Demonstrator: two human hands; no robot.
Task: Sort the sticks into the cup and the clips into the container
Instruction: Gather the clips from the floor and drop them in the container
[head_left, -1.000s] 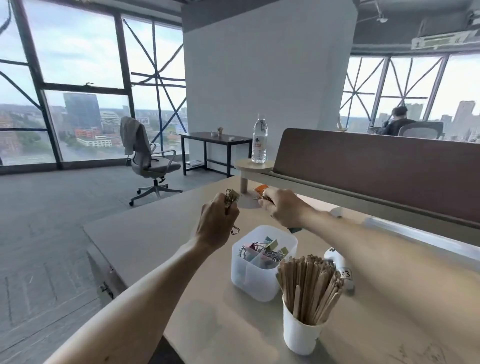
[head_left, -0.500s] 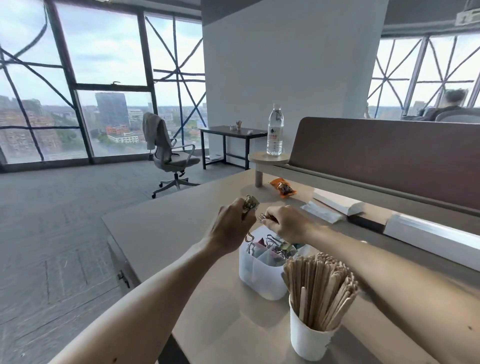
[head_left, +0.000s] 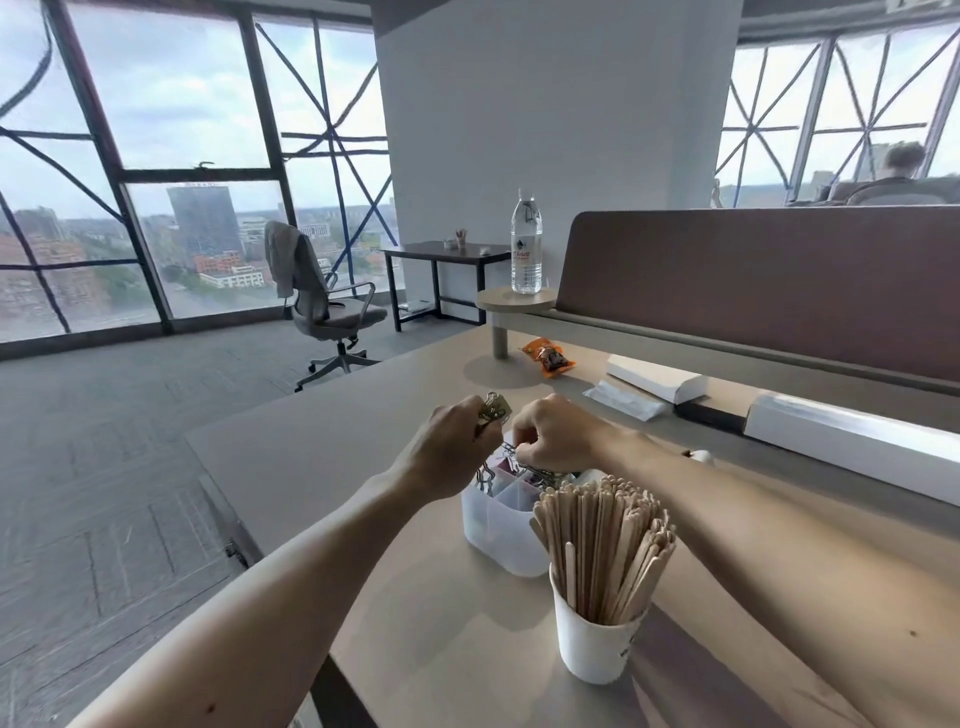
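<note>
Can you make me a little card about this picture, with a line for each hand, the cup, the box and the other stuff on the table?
Left hand: grips a bunch of clips above the container
Right hand: pinches one clip by its wire, over the container
Container: clear plastic, on the table, more clips inside
Cup: white, upright, in front of the container
Sticks: wooden, packed standing in the cup
Further back: orange snack packet; water bottle on a small round shelf
</note>
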